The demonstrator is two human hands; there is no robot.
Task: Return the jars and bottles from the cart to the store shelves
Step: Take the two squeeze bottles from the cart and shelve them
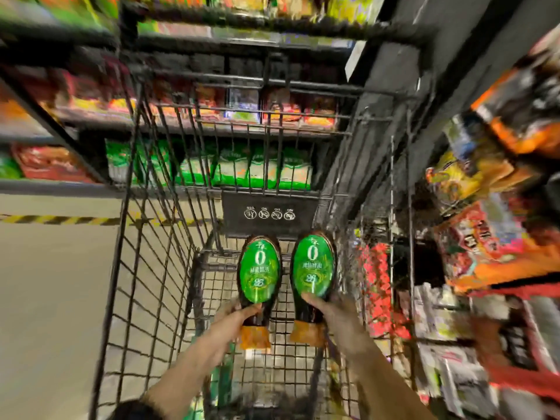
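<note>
While both forearms reach into the wire cart, left hand curled round the neck of the left bottle, right hand gripping the right bottle just beside it, orange caps nearest, green labels upward, stocked shelves beyond.

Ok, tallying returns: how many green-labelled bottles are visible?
2. The left bottle is in the left hand, the right bottle in the right hand, both over the cart. Others may be hidden.

L grip on L bottle, R grip on R bottle
</note>
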